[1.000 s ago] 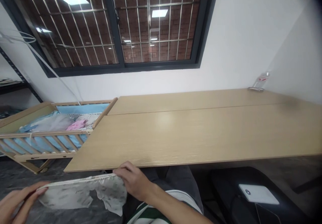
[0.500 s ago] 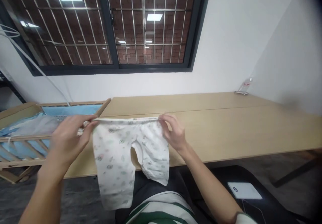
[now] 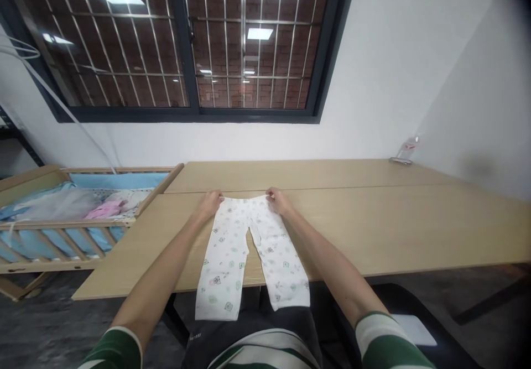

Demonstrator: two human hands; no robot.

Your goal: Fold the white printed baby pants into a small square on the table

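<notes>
White baby pants with a small green and grey print lie on the wooden table, waistband toward the wall. Both legs run toward me, and their cuffs hang past the table's front edge over my lap. My left hand pinches the left corner of the waistband. At the right corner, my right hand has its fingers closed on the fabric. The waistband lies fairly straight between the two hands.
A wooden crib with blue lining and a pink cloth stands at the left. Far right on the table is a clear bottle. A white phone rests on a black chair. A barred window fills the wall ahead.
Both hands have moved forward and lowered the pants from the air onto the table. The left hand has come inward to the right. The legs now spread apart.
</notes>
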